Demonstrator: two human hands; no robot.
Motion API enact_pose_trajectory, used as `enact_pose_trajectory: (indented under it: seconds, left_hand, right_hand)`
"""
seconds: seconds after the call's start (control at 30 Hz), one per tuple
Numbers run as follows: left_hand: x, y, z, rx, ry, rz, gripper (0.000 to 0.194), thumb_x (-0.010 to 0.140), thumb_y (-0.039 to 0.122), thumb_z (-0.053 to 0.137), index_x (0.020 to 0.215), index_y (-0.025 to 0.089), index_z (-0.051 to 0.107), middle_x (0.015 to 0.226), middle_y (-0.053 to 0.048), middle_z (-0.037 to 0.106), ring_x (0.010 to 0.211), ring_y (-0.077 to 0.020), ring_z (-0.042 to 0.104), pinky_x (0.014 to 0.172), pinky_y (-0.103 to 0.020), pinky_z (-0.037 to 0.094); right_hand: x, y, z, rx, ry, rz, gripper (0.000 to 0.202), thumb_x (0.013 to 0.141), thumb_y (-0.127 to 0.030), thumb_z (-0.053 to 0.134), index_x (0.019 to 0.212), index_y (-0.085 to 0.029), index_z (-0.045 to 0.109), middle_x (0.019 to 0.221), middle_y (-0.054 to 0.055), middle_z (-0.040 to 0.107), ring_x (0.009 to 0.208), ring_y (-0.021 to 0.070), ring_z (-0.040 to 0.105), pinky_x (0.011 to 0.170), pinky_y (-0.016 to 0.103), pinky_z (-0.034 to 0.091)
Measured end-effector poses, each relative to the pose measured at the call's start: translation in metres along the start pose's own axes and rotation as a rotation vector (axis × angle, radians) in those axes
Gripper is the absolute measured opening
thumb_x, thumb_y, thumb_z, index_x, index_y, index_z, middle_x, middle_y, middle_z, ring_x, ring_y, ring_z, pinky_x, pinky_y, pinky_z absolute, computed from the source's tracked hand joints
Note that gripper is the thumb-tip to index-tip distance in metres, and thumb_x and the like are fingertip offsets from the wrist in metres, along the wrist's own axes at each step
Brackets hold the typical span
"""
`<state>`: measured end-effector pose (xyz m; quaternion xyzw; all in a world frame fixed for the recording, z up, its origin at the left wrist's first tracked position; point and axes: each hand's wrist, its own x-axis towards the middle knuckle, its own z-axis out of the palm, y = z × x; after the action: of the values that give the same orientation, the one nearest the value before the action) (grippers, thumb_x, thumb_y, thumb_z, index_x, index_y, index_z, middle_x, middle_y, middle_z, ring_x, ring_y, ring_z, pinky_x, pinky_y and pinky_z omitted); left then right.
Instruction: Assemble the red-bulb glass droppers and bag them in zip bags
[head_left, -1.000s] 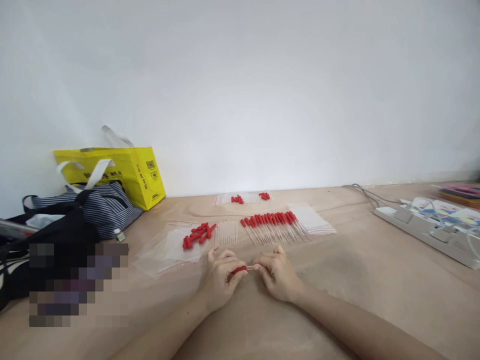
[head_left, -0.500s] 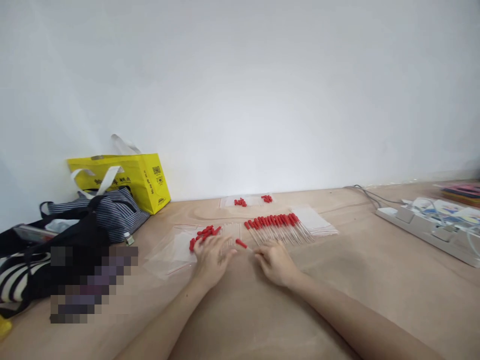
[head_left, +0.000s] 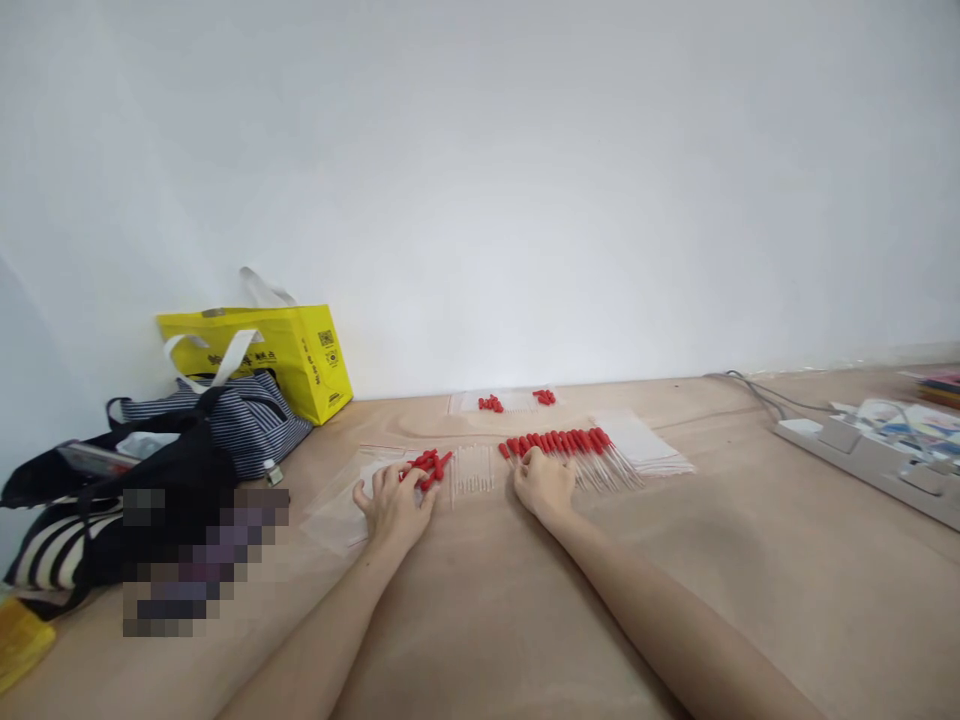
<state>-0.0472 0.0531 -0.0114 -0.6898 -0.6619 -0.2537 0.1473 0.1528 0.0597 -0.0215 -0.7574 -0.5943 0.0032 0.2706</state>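
L. hand (head_left: 394, 508): grip parted, fingertips at red bulbs (head_left: 439, 466) piled on clear bag (head_left: 341, 500), worktop (head_left: 487, 620), left of ctr. R. hand (head_left: 547, 486): at left end of row of red-topped tubes (head_left: 592, 441); can't tell if grip holds one. Risk, I'd judge: R. knuckles nudge row, tubes roll; L. fingers scatter bulbs. Yellow bag (head_left: 324, 375): black print + QR-type code, wording too small for me to read.

The right hand (head_left: 546, 486) hides parts of the red-capped tubes (head_left: 581, 441) from me; I cannot tell whether it grips one. The left hand (head_left: 394, 508) partly covers the loose red caps (head_left: 436, 467). A pixelated patch (head_left: 206, 560) masks detail. The power strip (head_left: 862, 466) is cut off at the right edge.
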Motion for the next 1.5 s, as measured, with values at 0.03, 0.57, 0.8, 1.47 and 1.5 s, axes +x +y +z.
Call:
enact_pose_trajectory:
  seconds: [0.03, 0.57, 0.8, 1.47, 1.5]
  left_hand:
    - [0.000, 0.000, 0.001, 0.005, 0.010, 0.006, 0.012, 0.071, 0.032, 0.056, 0.079, 0.025, 0.062, 0.101, -0.005, 0.057, 0.099, -0.0246, 0.044, 0.090, -0.052, 0.016]
    - [0.004, -0.001, -0.020, 0.121, 0.091, 0.062, 0.013, 0.067, 0.025, 0.051, 0.062, 0.019, 0.062, 0.091, -0.007, 0.061, 0.093, -0.0255, 0.047, 0.090, -0.049, 0.016]
    - [-0.018, 0.025, -0.045, -0.088, 0.041, 0.169, 0.010, 0.069, 0.023, 0.048, 0.069, 0.020, 0.058, 0.077, -0.003, 0.063, 0.084, -0.0227, 0.053, 0.084, -0.043, 0.022]
    - [-0.041, 0.046, -0.018, -0.383, -0.274, 0.358, 0.019, 0.082, 0.028, 0.044, 0.083, 0.025, 0.063, 0.089, -0.001, 0.065, 0.087, -0.0199, 0.053, 0.075, -0.036, 0.031]
    - [-0.042, 0.047, -0.018, -0.391, -0.273, 0.355, 0.018, 0.082, 0.028, 0.044, 0.084, 0.025, 0.061, 0.088, 0.000, 0.065, 0.087, -0.0195, 0.053, 0.076, -0.036, 0.031]
  right_hand:
    - [0.000, 0.000, -0.001, -0.003, 0.002, -0.002, 0.016, 0.077, -0.026, 0.046, 0.081, -0.015, 0.057, 0.074, 0.009, 0.065, 0.075, 0.0211, 0.057, 0.077, 0.036, 0.022]
    - [0.010, -0.050, 0.013, -0.046, -0.083, -0.003, 0.025, 0.073, -0.030, 0.048, 0.079, -0.012, 0.065, 0.083, 0.015, 0.064, 0.083, 0.0251, 0.056, 0.078, 0.039, 0.025]
    - [0.011, -0.052, 0.013, -0.008, -0.084, -0.006, 0.021, 0.073, -0.027, 0.049, 0.073, -0.012, 0.065, 0.077, 0.015, 0.065, 0.080, 0.0257, 0.057, 0.076, 0.040, 0.026]
    - [-0.058, 0.075, -0.045, 0.379, -0.020, -0.624, 0.027, 0.083, -0.011, 0.035, 0.097, -0.021, 0.056, 0.084, 0.005, 0.059, 0.077, 0.0161, 0.053, 0.071, 0.031, 0.036]
    - [-0.060, 0.071, -0.045, 0.373, -0.033, -0.627, 0.025, 0.083, -0.013, 0.036, 0.094, -0.021, 0.056, 0.083, 0.005, 0.059, 0.076, 0.0159, 0.054, 0.072, 0.032, 0.035]
